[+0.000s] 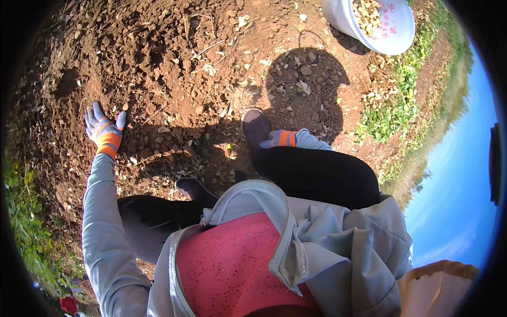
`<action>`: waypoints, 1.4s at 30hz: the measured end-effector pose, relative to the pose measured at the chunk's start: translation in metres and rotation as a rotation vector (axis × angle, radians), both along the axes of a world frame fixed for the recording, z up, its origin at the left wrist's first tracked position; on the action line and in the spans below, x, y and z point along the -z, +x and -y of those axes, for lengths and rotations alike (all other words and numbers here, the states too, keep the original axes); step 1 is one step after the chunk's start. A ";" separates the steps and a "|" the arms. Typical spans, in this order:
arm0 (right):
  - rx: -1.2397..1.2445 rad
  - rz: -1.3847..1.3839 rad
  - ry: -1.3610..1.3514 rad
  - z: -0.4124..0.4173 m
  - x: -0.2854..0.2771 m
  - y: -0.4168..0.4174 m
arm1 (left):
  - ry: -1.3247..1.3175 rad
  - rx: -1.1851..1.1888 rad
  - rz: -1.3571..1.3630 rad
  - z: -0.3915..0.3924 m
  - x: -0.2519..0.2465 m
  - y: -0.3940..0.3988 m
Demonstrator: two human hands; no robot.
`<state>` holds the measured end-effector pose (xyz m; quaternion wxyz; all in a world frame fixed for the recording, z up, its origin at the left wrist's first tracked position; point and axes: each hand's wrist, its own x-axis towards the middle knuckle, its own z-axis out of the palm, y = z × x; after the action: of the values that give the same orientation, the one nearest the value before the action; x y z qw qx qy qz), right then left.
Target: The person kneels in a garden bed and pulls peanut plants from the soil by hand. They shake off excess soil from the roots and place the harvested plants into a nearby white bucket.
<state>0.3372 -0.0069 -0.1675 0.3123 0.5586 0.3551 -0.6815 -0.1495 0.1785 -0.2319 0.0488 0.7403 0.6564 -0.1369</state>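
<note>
My left hand (103,128), in a grey glove with orange bands, reaches out at the left over loose reddish soil (150,75). Its fingers are spread and hold nothing. My right hand (279,139), gloved alike, rests beside my dark shoe (255,125), near the ankle; the fingers are partly hidden, and whether they grip anything is unclear. At the upper right stands a white plastic bucket (344,18) with peanuts in their shells (366,18) inside and red writing on its inner wall.
Pulled plants with green leaves (404,99) and peanut pods (376,97) lie in a row at the right. Green plants (27,222) grow along the left edge. My other shoe (194,188) stands on the soil, where dry leaves, stems and clods are scattered.
</note>
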 end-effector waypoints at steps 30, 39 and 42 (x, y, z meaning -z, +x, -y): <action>0.606 0.371 0.323 0.128 -0.119 0.004 | -0.488 -0.286 0.652 0.243 -0.253 -0.016; 0.320 -0.053 0.822 0.086 -0.428 -0.036 | -1.106 -1.021 0.733 0.443 -0.459 -0.012; -0.288 -0.204 0.877 0.071 -0.453 -0.061 | -1.060 -1.105 0.769 0.472 -0.483 0.008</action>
<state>0.2758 -0.0775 0.2852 0.1019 0.5130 0.7121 -0.4683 -0.1413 -0.2931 0.2512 0.6675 0.1884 0.7100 -0.1216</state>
